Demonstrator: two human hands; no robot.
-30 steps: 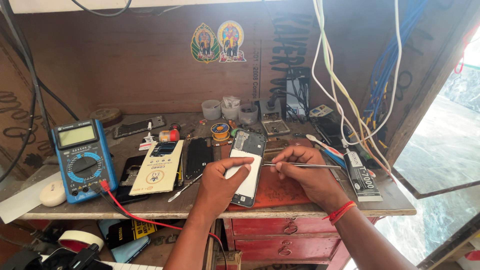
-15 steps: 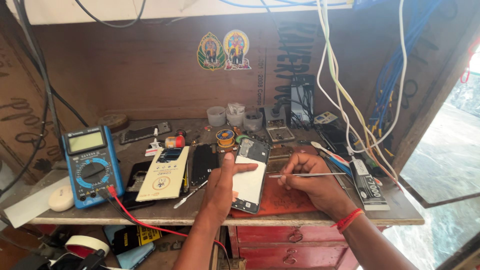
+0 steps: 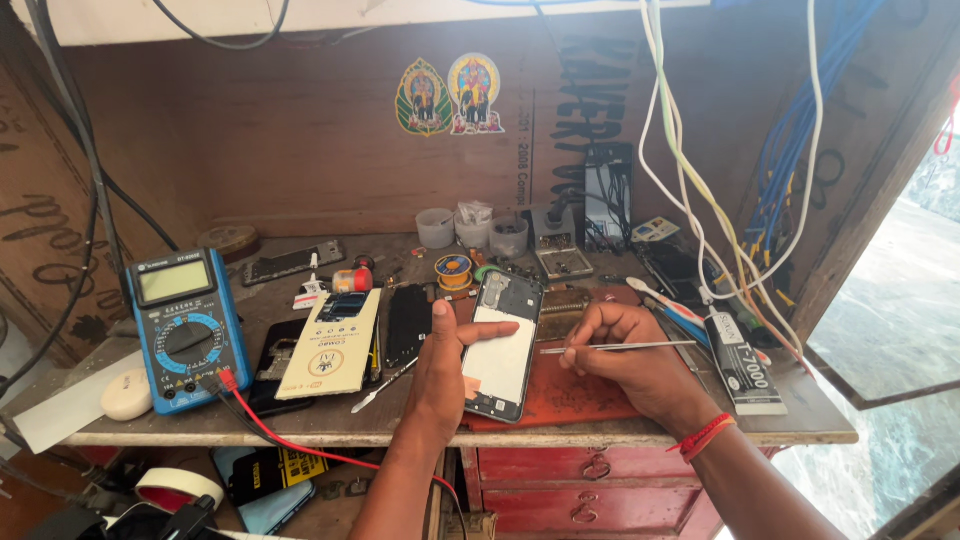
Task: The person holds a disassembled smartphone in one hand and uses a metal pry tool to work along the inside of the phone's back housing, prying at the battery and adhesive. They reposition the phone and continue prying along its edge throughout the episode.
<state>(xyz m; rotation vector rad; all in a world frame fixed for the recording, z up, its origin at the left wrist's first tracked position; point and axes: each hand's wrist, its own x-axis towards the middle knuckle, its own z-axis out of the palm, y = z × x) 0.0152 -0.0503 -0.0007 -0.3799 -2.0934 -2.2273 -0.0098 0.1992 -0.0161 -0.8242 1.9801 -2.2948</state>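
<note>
The left hand [image 3: 445, 365] holds the open phone [image 3: 503, 345] with its fingers, while the right hand [image 3: 625, 355], at 3 o'clock, pinches thin tweezers [image 3: 615, 347].

Both forearms were bare, with no sleeves showing up to the frame's edge. The left hand [image 3: 447, 365] wore nothing: no ring, no band. The right hand [image 3: 628, 352] had a thin red thread band [image 3: 706, 437] looped in several strands around its wrist.
</note>
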